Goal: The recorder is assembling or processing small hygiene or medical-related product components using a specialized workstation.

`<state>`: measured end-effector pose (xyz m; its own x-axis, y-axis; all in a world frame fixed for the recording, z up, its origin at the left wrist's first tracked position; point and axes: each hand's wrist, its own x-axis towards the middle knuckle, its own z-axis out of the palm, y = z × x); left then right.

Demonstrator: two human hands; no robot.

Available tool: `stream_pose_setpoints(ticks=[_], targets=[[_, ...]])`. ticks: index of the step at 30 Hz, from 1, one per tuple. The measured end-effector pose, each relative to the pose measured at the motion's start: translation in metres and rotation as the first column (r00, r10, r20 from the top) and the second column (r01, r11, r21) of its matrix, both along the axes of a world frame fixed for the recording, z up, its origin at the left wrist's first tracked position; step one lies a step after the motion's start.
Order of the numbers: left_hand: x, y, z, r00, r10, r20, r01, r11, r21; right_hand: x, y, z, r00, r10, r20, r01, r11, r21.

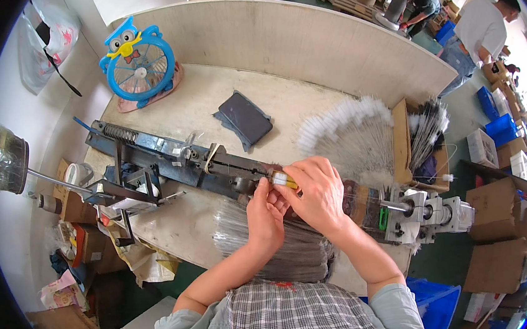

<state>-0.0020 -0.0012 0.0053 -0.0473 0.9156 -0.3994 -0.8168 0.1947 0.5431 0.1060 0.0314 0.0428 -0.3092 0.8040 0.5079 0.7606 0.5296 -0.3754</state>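
Both hands meet over a long dark metal machine [169, 157] lying across the workbench. My left hand [263, 213] pinches something thin at the machine's track, fingers closed. My right hand [320, 192] grips a small yellow-and-white piece [283, 179] at the same spot. A bundle of thin wires [264, 239] lies under my forearms. White-tufted wire brushes [351, 125] fan out behind the hands.
A blue bird-shaped fan [137, 63] stands at the back left. A dark flat case [245, 117] lies mid-table. A silver motor block [424, 213] ends the machine on the right. Cardboard boxes [499, 206], blue crates and two people [480, 23] are beyond the curved wall.
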Motion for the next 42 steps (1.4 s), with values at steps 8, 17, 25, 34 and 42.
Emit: stream_pose_setpoints(ticks=[8, 17, 25, 34, 42], targets=[[0.006, -0.003, -0.006, 0.998, 0.051, -0.043, -0.048, 0.996, 0.069, 0.014, -0.002, -0.007, 0.995, 0.094, -0.013, -0.092, 0.990, 0.109], [0.008, -0.003, 0.000, 0.995, 0.046, -0.088, -0.040, 0.997, 0.065, 0.034, -0.002, -0.007, 0.991, 0.130, 0.002, -0.130, 0.988, 0.083], [0.004, -0.002, -0.006, 0.997, 0.072, -0.023, -0.071, 0.997, 0.041, 0.010, 0.000, 0.003, 0.986, 0.166, 0.005, -0.166, 0.986, -0.006], [0.002, -0.001, -0.006, 0.995, 0.055, 0.085, -0.058, 0.998, 0.031, 0.001, 0.004, -0.004, 0.986, 0.151, -0.067, -0.150, 0.988, 0.018], [0.002, -0.004, -0.004, 0.997, 0.028, 0.076, -0.031, 0.999, 0.040, -0.006, -0.002, -0.008, 1.000, -0.013, 0.008, 0.012, 0.999, 0.046]])
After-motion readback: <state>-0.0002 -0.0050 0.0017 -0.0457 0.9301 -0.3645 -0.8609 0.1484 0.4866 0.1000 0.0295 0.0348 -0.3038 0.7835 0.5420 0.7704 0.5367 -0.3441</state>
